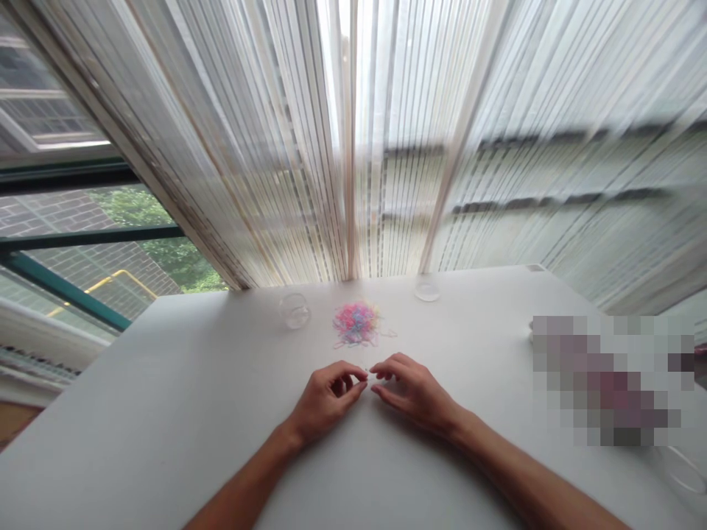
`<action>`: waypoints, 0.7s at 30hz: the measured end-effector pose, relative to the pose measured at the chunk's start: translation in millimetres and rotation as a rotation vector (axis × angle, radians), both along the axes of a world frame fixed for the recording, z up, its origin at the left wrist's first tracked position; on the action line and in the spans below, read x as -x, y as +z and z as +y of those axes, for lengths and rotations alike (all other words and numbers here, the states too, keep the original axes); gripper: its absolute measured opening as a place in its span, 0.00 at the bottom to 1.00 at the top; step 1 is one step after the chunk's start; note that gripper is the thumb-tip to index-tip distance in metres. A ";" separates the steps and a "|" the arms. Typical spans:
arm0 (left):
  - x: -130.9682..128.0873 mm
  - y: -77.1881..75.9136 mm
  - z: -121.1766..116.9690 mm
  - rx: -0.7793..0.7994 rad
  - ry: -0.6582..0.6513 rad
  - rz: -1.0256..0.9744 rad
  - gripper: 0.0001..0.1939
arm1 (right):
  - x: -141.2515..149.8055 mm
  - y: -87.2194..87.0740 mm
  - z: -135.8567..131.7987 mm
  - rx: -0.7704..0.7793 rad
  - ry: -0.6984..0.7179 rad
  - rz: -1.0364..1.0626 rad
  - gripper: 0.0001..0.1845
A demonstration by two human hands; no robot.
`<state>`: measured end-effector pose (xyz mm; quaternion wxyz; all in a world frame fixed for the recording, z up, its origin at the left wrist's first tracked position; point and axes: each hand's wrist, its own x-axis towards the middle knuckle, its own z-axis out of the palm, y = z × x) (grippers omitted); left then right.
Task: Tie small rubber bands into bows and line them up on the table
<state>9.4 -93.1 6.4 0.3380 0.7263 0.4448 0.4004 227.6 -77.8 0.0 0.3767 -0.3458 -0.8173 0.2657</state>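
Observation:
My left hand (330, 391) is over the middle of the white table, thumb and forefinger tips pinched together. Something tiny may be between them, too small to make out. Just to its right, my right hand (415, 392) has its thumb and fingers apart, the fingertips close to those of the left, with nothing visible in them. Beyond both hands lies a loose pile of small, thin, colourful loops (358, 324), mostly pink, blue and yellow. Whether they are rubber bands or paper clips I cannot tell.
On the white table (182, 412), a clear round container (295, 313) stands left of the pile and a clear shallow dish or lid (427, 292) to its right. A blurred-out patch (605, 383) covers something at the right. Striped sheer curtains (265, 147) hang behind the far edge.

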 end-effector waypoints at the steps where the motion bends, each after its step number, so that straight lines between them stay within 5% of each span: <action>1: 0.1 0.1 -0.1 -0.002 -0.009 0.002 0.06 | 0.6 -0.5 -0.2 -0.003 0.006 0.002 0.10; 21: 0.0 -1.0 -0.7 0.003 -0.014 0.063 0.08 | 2.6 -1.7 0.2 -0.010 -0.004 -0.021 0.06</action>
